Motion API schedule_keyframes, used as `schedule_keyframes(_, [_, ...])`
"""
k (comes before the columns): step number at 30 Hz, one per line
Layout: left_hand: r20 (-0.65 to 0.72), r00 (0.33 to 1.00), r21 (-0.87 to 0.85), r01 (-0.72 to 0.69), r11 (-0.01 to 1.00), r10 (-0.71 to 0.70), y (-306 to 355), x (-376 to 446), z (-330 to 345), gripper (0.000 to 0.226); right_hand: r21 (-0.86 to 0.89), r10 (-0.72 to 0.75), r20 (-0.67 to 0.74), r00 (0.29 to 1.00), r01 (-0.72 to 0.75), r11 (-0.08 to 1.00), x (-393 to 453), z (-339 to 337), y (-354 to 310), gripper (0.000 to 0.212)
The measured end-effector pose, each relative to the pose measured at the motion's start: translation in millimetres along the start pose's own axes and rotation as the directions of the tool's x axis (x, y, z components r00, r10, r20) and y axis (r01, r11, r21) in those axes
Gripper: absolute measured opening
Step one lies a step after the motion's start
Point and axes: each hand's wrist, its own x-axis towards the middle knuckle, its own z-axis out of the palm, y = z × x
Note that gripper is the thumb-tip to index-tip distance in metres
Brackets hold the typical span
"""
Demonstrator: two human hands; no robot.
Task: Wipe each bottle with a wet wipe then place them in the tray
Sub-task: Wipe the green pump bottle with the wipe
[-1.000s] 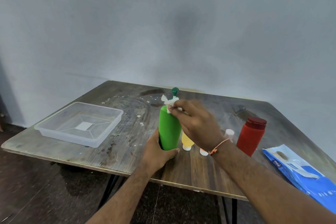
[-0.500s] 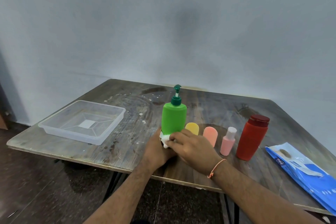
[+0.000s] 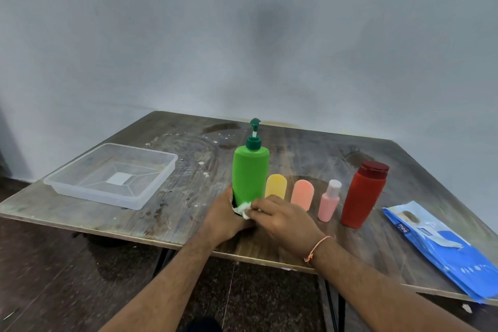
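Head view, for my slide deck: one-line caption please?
Left hand steadies a green pump bottle while right hand rubs a wet wipe along its base.

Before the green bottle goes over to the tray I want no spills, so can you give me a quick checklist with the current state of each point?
1. Left hand grips the green bottle at its base: ok.
2. Right hand off the bottle: not ok, it pinches the wet wipe against the base.
3. Bottle upright: ok.
4. Tray free to receive it: ok, nothing inside.
5. Path leftward to the tray free of bottles: ok.
6. Whole bottle wiped: cannot tell.
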Motion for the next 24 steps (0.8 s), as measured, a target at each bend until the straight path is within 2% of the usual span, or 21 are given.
schedule_keyframes(5, [0.030,0.999,0.024,-0.011,1.000,0.010,-4,1,-3,0.074,-0.004,0.029,-0.002,1.000,-0.029,1.000,1,-1,1,0.026])
schedule_keyframes(10, [0.029,0.999,0.050,0.039,0.998,-0.041,-4,2,-2,0.081,0.031,0.164,-0.211,0.964,-0.161,0.986,40,-32,10,0.023])
schedule_keyframes(13, [0.029,0.998,0.053,0.058,0.997,-0.059,-2,3,-2,0.080,0.057,0.195,-0.261,0.945,-0.187,0.981,54,-37,11,0.023])
schedule_keyframes(18, [0.034,0.999,0.047,0.035,0.998,-0.037,-4,2,-2,0.079,0.044,0.166,-0.227,0.960,-0.161,0.986,38,-18,5,0.021])
schedule_keyframes(24, [0.047,0.999,0.040,-0.026,0.999,0.024,-5,4,-2,0.065,0.010,0.067,-0.056,0.996,-0.067,0.998,0,2,-7,0.022])
